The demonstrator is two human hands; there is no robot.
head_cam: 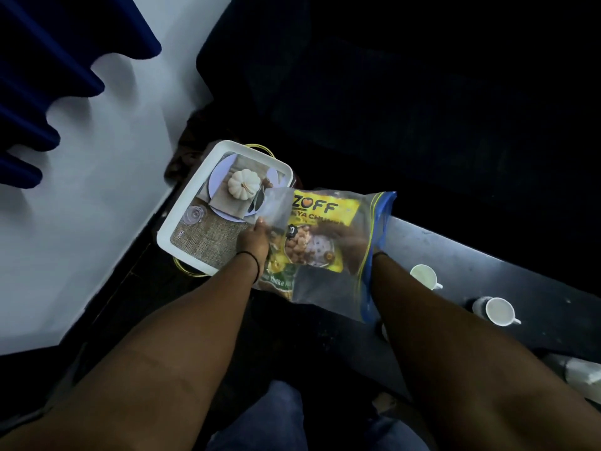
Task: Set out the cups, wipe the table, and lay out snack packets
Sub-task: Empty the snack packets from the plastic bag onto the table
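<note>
Snack packets (320, 236) bagged, between both hands' grip

Your way to the tray (182, 222) is open on its left half, but the clear bag (328, 255) overlaps its right corner and both of your hands are bunched there. On the table (487, 255), two cups (422, 276) (499, 311) stand near each other by the right forearm, so you have bare room only beyond them, along the far edge.
</note>
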